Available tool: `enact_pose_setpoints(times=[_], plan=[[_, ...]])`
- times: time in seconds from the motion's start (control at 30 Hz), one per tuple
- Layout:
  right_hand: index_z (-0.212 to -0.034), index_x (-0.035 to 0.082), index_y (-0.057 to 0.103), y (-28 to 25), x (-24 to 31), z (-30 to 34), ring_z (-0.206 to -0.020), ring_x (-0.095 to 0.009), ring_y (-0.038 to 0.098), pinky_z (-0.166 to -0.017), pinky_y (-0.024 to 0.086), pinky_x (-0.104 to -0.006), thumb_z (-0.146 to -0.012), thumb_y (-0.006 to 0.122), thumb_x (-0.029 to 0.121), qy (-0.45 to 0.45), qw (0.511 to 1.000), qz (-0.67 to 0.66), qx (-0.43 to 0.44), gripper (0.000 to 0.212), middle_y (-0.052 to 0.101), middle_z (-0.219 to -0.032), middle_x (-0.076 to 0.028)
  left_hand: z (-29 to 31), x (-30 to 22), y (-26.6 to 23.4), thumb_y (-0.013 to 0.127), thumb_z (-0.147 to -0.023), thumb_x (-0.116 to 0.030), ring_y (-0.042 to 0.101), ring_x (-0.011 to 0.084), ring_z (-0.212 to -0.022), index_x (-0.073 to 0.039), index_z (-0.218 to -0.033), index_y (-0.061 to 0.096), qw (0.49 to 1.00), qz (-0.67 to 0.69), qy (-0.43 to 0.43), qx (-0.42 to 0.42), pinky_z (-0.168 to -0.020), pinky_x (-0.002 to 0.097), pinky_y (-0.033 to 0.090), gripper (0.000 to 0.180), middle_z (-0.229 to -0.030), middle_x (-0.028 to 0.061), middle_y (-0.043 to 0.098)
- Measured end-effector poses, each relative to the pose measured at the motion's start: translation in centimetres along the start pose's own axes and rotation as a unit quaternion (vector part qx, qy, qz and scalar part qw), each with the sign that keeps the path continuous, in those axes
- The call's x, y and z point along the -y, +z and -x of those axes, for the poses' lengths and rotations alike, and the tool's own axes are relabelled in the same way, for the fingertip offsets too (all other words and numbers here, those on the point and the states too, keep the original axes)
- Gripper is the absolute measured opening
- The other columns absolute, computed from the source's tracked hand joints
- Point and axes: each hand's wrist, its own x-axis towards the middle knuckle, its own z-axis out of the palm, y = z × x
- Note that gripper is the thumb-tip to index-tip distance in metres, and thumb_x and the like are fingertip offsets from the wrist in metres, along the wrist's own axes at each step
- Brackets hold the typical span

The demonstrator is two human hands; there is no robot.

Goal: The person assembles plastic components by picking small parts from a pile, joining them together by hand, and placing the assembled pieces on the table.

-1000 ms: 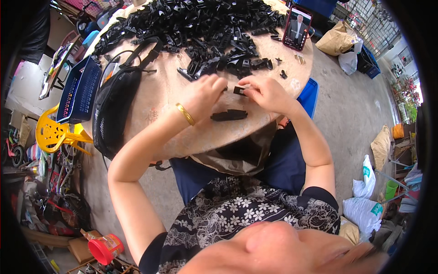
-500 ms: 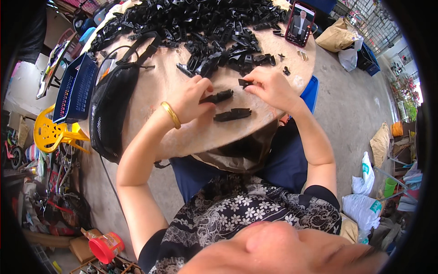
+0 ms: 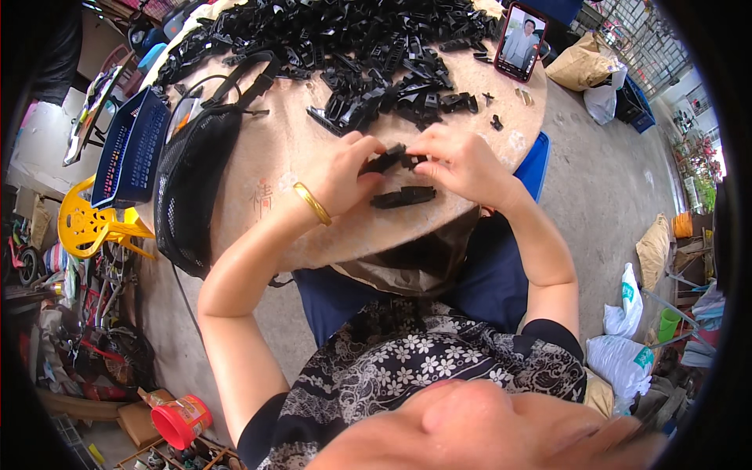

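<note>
My left hand (image 3: 350,174), with a gold bangle at the wrist, is closed on one end of a long black plastic part (image 3: 385,160). At that part's other end, my right hand (image 3: 453,163) pinches a small black plastic piece (image 3: 410,161), and the two pieces meet or nearly meet between my fingertips. A second long black part (image 3: 403,197) lies on the round table (image 3: 313,243) just nearer to me. Beyond my hands spreads a big heap of black plastic parts (image 3: 337,47). My fingers hide some of the held pieces.
A phone (image 3: 519,43) stands at the table's far right. On the left lie a black mesh bag (image 3: 196,180) with a strap, a blue basket (image 3: 129,149) and a yellow chair (image 3: 86,223). Small loose pieces (image 3: 497,122) sit right of the heap. White sacks (image 3: 621,360) rest on the floor at right.
My right hand has moved left with the small piece, up to the long part. My left hand has shifted slightly right, bringing both hands close together.
</note>
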Motion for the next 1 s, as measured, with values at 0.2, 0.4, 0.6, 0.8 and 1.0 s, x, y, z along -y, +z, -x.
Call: enact_pose_setpoints(times=[0.2, 0.4, 0.6, 0.8, 1.0], plan=[[-0.103, 0.011, 0.067, 0.0, 0.0, 0.1, -0.079, -0.029, 0.059, -0.068, 0.049, -0.037, -0.078, 0.068, 0.017, -0.007, 0.999, 0.047, -0.021, 0.026, 0.059, -0.084, -0.009, -0.6, 1.1, 0.5, 0.072, -0.071, -0.008, 0.059, 0.0315, -0.084, -0.006, -0.099, 0.066, 0.999, 0.02, 0.043, 0.004, -0.074, 0.0377, 0.049, 0.029, -0.086, 0.0122, 0.059], [-0.097, 0.008, 0.067, -0.2, -0.4, -0.3, -0.077, -0.029, 0.06, -0.067, 0.048, -0.0367, -0.076, 0.068, 0.014, -0.015, 0.996, 0.091, -0.003, 0.022, 0.059, -0.082, -0.01, -0.2, 1.9, 0.7, 0.076, -0.069, -0.007, 0.058, 0.022, -0.072, -0.001, -0.09, 0.066, 0.999, 0.014, -0.036, -0.012, -0.067, 0.031, 0.048, 0.024, -0.082, 0.0094, 0.057], [-0.092, 0.005, 0.067, 1.7, -0.5, -1.2, -0.075, -0.03, 0.06, -0.065, 0.048, -0.0375, -0.074, 0.069, 0.013, -0.043, 0.999, 0.031, 0.0, 0.019, 0.058, -0.081, -0.011, -0.6, 1.9, 1.4, 0.077, -0.068, -0.008, 0.058, 0.0219, -0.073, 0.0, -0.085, 0.066, 0.999, 0.027, 0.016, -0.029, -0.066, 0.0307, 0.048, 0.022, -0.079, 0.0087, 0.057], [-0.091, 0.003, 0.069, 0.4, -0.7, -0.9, -0.071, -0.027, 0.061, -0.064, 0.048, -0.035, -0.076, 0.071, 0.018, 0.007, 0.998, -0.062, 0.027, 0.021, 0.062, -0.081, -0.011, -0.8, 1.1, -0.1, 0.078, -0.072, -0.012, 0.058, 0.0195, -0.072, -0.001, -0.086, 0.067, 0.993, 0.09, -0.036, 0.074, -0.065, 0.03, 0.048, 0.021, -0.079, 0.0072, 0.057], [-0.096, 0.003, 0.069, -0.7, -2.9, -1.1, -0.065, -0.023, 0.061, -0.061, 0.048, -0.0322, -0.081, 0.069, 0.013, 0.064, 0.99, -0.016, -0.126, 0.018, 0.064, -0.079, -0.012, -1.7, 3.9, 1.0, 0.076, -0.076, -0.024, 0.058, 0.0224, -0.079, -0.004, -0.095, 0.066, 0.982, -0.036, 0.016, -0.183, -0.069, 0.0318, 0.048, 0.03, -0.086, 0.0095, 0.058]])
